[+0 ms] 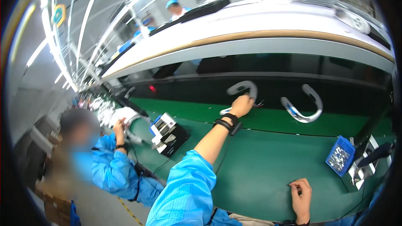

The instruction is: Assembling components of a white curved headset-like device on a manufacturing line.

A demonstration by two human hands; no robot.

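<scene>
My left hand (243, 105) reaches far forward over the black conveyor strip. Its fingers are closed on a grey and white U-shaped piece (250, 87), and thin wires show beside the knuckles. The hand hides part of that piece. A second U-shaped piece (307, 119), shiny white and grey, lies apart to the right. Near the front edge of the green table (259, 163), my right hand (301, 196) rests with fingers loosely curled in, and nothing shows in them.
A blue bin (340, 155) of small metal parts stands at right beside a metal fixture (364, 167). Another fixture (169, 134) sits left of my arm. A co-worker in a blue sleeve (109, 163) handles a white part at left. A raised white shelf (272, 21) spans the back.
</scene>
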